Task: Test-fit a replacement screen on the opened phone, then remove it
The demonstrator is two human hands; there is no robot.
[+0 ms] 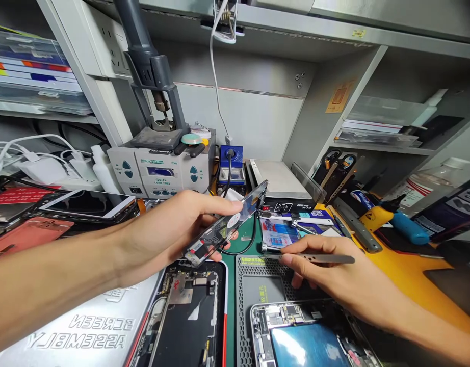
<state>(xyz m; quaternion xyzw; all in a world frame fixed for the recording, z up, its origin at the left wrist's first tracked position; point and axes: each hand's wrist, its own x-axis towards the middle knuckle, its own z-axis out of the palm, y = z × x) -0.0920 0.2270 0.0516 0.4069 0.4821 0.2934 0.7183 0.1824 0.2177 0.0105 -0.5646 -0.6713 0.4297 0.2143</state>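
My left hand is closed around a thin phone screen, raised and tilted, with its back and a round white sticker showing. In my right hand is a pair of metal tweezers, held level over a grey honeycomb mat. Below that hand lies an opened phone with its inner parts bare and a shiny blue-black area. Under the raised screen lies another phone part, dark inside with metal plates and flex cables. It rests by a white box marked "SCREEN ASSEMBLY".
A hot air station stands at the back left, beside a blue soldering stand and a flat heating plate. Phone parts and white cables crowd the left. Yellow and blue bottles lie at right.
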